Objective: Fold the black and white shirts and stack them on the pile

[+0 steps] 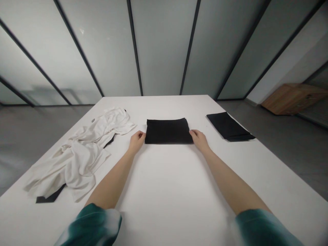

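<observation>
A black cloth folded into a flat rectangle (167,131) lies in the middle of the white table. My left hand (137,140) pinches its left edge near the front corner, fingers closed. On the opposite side my right hand (200,139) grips the right edge, thumb and fingers together. The cloth's front edge runs straight between both hands and faces me. What kind of garment the folded cloth is cannot be told.
The white table (169,191) reaches toward a frosted glass wall. Rumpled white cloth (83,150), with black pieces showing underneath, is spread along the left side. Another folded black cloth (228,125) rests near the right edge. A wooden cabinet (292,99) stands beyond, at right.
</observation>
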Motion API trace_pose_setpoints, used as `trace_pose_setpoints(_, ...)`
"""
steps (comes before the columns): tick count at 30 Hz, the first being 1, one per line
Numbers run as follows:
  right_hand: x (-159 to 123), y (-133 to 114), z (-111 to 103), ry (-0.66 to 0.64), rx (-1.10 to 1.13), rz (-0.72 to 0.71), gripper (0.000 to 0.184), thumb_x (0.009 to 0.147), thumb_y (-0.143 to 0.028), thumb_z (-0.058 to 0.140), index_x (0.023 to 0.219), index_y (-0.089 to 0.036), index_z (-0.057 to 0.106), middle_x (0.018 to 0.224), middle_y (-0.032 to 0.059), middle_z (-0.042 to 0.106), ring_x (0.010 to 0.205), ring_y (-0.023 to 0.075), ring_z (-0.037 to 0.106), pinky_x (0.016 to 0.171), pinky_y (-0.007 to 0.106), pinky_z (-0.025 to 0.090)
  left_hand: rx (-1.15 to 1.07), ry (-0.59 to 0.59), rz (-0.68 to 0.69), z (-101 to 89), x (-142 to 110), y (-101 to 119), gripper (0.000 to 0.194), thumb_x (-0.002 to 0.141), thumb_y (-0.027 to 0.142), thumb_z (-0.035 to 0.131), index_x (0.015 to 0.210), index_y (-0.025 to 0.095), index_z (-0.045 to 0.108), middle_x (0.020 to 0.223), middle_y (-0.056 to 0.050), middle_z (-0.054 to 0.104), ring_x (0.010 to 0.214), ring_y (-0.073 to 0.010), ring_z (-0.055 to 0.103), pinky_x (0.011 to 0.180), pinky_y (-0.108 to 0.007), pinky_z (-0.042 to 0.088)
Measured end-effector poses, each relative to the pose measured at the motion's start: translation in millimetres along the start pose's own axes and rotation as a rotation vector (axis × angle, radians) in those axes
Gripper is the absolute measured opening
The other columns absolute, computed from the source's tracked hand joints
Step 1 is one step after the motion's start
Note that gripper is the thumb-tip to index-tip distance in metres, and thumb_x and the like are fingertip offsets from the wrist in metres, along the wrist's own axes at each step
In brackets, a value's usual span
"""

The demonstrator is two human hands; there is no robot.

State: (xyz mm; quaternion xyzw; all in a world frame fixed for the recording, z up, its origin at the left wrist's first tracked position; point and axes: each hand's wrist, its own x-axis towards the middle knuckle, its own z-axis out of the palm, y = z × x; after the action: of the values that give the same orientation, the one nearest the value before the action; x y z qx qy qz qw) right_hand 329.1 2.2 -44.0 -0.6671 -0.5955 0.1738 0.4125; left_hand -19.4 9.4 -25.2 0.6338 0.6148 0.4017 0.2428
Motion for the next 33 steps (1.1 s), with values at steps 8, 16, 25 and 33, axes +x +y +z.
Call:
trace_pose_setpoints(8, -12.5, -9.0, 17.9, -0.023, -0.28, 0.012, 0.039, 0.088, -0.051, 0.048, 0.09, -0.017, 0.067, 0.11, 0.0248, 0.066, 0.116, 0.0408, 0.055, 0.1, 0.059, 0.041, 0.003, -0.003, 0.007, 0.5, -0.3, 0.0, 0.02, 0.08, 0.038, 0.05, 0.071, 0.021, 0.058, 0.066, -0.001, 0.063, 0.066, -0.0176, 0.058, 0.066, -0.03, 0.044)
trace_pose_setpoints(16, -8.0, -28.0, 13.8, -0.118, 0.207, 0.27, 0.023, 0.074, -0.04, 0.064, 0.09, -0.025, 0.055, 0.089, 0.0077, 0.071, 0.092, 0.0294, 0.068, 0.077, 0.039, 0.055, 0.002, 0.026, -0.004, 1.4, -0.6, 1.2, 0.02, 0.078, 0.038, 0.05, 0.07, 0.022, 0.057, 0.066, -0.001, 0.062, 0.067, -0.0178, 0.057, 0.067, -0.03, 0.042)
trace_pose_setpoints(25, 3.2, -45.6, 7.4, -0.167, 0.662, 0.428, 0.026, 0.076, -0.041, 0.071, 0.092, -0.022, 0.063, 0.079, 0.0081, 0.074, 0.083, 0.027, 0.071, 0.071, 0.041, 0.06, -0.023, 0.026, -0.017, 0.4, 0.1, -0.2, 0.02, 0.08, 0.036, 0.049, 0.068, 0.022, 0.056, 0.065, 0.0, 0.062, 0.068, -0.0173, 0.058, 0.066, -0.028, 0.043)
trace_pose_setpoints(33, 19.5, -59.4, 3.0, -0.118, 0.776, 0.634, 0.006, 0.068, -0.016, 0.064, 0.072, -0.02, 0.061, 0.064, 0.0054, 0.069, 0.069, 0.0237, 0.07, 0.074, 0.037, 0.061, -0.036, 0.026, -0.025, 1.8, -0.3, 2.1, 0.019, 0.08, 0.034, 0.05, 0.067, 0.022, 0.055, 0.064, 0.001, 0.061, 0.068, -0.0172, 0.058, 0.066, -0.028, 0.043)
